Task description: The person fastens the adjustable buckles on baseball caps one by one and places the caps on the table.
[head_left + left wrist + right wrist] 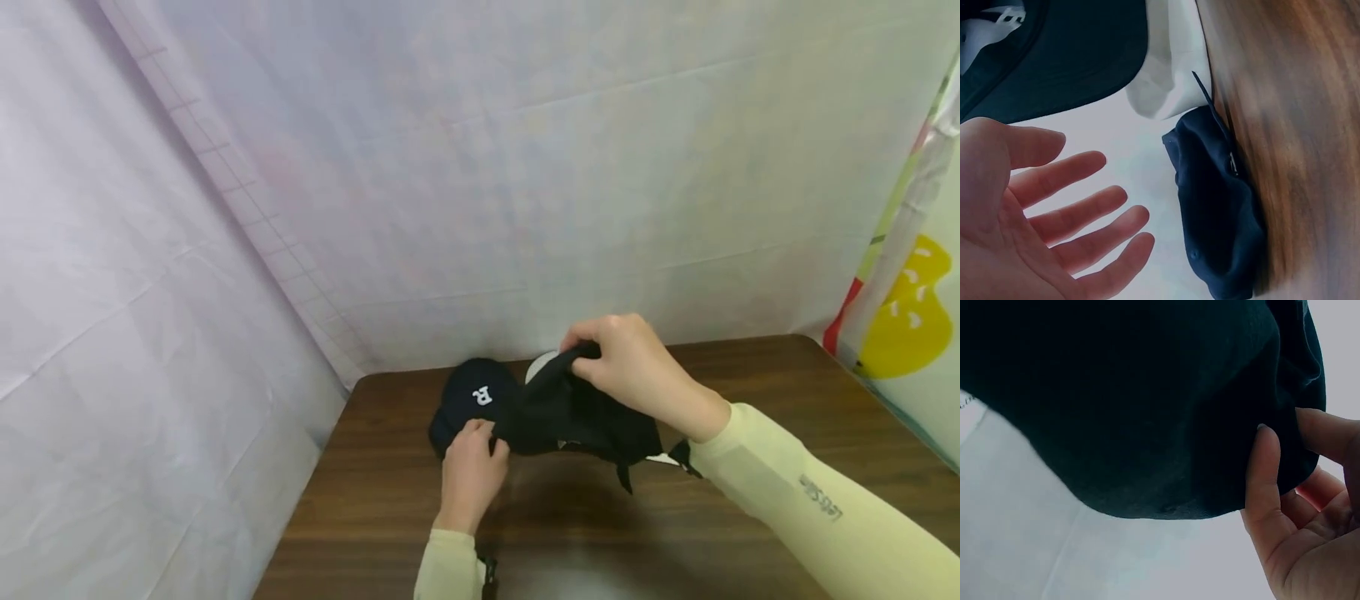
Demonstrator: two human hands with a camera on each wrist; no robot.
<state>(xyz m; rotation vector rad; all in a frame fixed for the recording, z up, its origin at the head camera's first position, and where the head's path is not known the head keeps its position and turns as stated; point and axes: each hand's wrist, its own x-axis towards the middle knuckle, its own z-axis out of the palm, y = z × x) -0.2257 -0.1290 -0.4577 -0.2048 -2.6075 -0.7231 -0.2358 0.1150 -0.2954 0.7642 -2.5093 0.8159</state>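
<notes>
Raised over the table, a black cap is pinched at its edge between the thumb and fingers of my right hand. In the right wrist view, the dark cloth of this cap fills much of the picture beside the hand. A navy cap with a white letter R sits at the back left of the table. My left hand is in front of it, below the black cap's left side. The left wrist view shows that hand with spread, relaxed fingers holding nothing, under a dark brim.
A white cap is partly hidden behind the black one. The brown wooden table meets a pale hanging cloth at its back edge. Another white cloth hangs at the left, and a yellow-patterned one at the right.
</notes>
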